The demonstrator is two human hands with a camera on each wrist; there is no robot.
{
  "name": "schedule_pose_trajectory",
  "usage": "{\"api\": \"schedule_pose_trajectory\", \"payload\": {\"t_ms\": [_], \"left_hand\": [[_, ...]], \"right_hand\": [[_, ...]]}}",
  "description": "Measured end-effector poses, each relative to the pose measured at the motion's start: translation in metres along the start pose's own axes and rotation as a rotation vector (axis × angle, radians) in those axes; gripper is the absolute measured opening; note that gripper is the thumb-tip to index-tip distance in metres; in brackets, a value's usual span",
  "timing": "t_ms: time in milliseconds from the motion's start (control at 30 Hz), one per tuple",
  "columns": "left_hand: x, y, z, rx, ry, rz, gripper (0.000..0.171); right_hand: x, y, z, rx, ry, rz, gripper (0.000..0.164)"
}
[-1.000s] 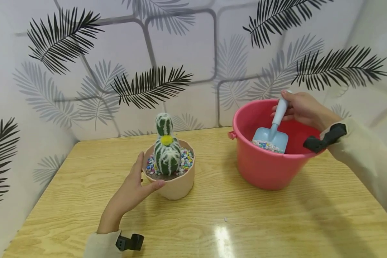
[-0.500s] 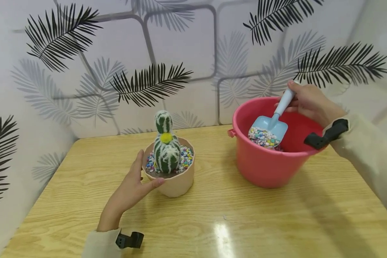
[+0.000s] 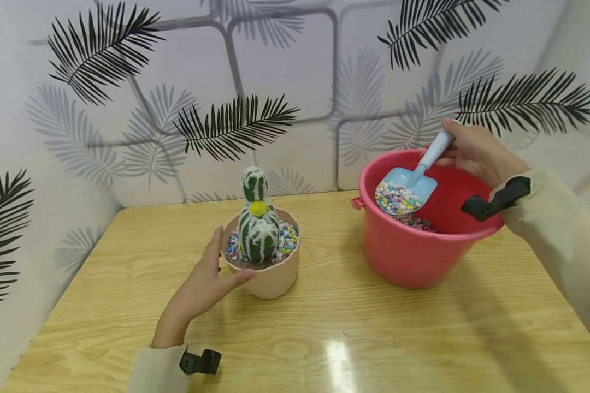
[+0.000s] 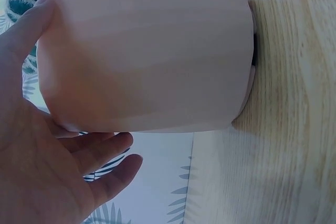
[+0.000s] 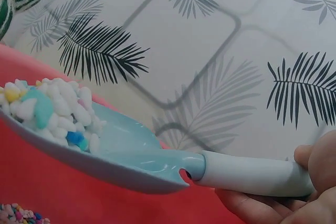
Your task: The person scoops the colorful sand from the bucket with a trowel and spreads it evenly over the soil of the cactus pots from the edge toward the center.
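My right hand (image 3: 474,147) grips the white handle of a light blue hand trowel (image 3: 415,183). Its blade carries a heap of coloured pebbles (image 5: 58,108), mostly white, over the left part of a red bucket (image 3: 408,256). At the left, my left hand (image 3: 201,289) holds a pale peach flower pot (image 3: 270,281) by its near left side, the thumb at the rim and the fingers along the wall. A green cactus (image 3: 259,234) with white fuzz and a yellow flower stands upright in the pot, with coloured pebbles around it and bare brown patches in front.
More pebbles (image 3: 413,221) lie at the bottom of the bucket. One small pebble (image 3: 344,331) is on the wooden table (image 3: 319,305) near the front. Behind the table rises a wall (image 3: 285,71) with a leaf pattern.
The trowel has risen from inside the bucket with a load of pebbles, its blade shifting slightly left and tipping level. The left hand stays at the pot.
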State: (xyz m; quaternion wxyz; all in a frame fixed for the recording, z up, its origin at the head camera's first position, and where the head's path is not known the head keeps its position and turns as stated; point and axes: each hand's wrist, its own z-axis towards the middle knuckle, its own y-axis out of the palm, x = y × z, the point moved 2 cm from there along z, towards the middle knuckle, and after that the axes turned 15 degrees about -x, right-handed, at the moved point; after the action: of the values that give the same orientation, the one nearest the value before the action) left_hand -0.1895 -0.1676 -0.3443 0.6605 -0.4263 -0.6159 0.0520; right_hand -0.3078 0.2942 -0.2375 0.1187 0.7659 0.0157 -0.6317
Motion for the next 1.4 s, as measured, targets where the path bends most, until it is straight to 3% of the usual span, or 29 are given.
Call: {"api": "schedule_pose_trajectory", "payload": {"t_ms": [300, 800, 1100, 1233, 1400], "left_hand": [[0.001, -0.002, 0.001, 0.011, -0.012, 0.022, 0.106], [0.002, -0.001, 0.001, 0.022, -0.002, 0.044, 0.105], [0.006, 0.001, -0.001, 0.026, -0.045, 0.077, 0.105], [0.011, 0.003, -0.001, 0.035, -0.085, 0.131, 0.107], [0.019, 0.007, -0.002, 0.094, -0.151, 0.292, 0.108]], "right_hand": [[-0.011, 0.012, 0.002, 0.008, -0.017, 0.056, 0.027], [-0.017, 0.061, 0.010, -0.108, -0.016, 0.098, 0.024], [-0.009, 0.089, 0.013, -0.158, -0.030, 0.069, 0.023], [-0.007, 0.097, 0.014, -0.158, -0.020, 0.077, 0.023], [-0.003, 0.103, 0.017, -0.155, -0.016, 0.074, 0.024]]}}
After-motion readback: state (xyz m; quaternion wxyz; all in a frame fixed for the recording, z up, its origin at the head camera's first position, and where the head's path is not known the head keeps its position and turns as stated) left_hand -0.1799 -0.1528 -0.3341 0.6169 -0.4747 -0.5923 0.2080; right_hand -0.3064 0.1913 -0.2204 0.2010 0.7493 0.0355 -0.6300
